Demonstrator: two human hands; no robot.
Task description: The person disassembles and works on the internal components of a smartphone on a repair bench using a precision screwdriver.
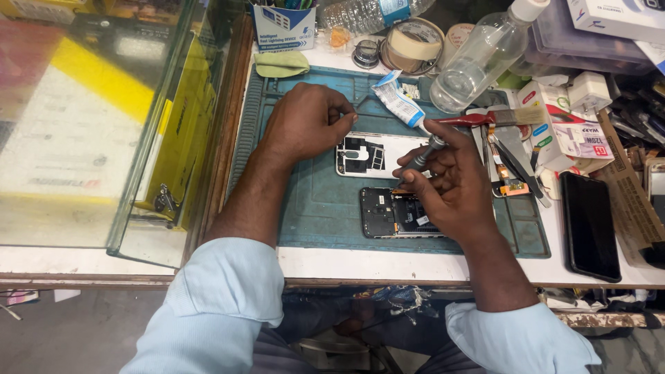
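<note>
My right hand point(449, 179) grips a small grey screwdriver point(424, 156), its tip angled down toward an opened black phone body point(391, 213) lying on the teal work mat point(318, 208). My left hand point(308, 121) hovers over the mat with its fingers pinched together near the left end of a white phone frame point(370, 154); whether it holds anything is hidden. The white frame lies just beyond the black phone body.
A glue tube point(398, 102), a red-handled brush point(499, 118), a clear bottle point(485, 55) and tape rolls point(413, 43) crowd the far side. A black phone point(589, 225) lies at the right. A green cloth point(280, 64) sits far left. A glass case point(104, 125) flanks the left.
</note>
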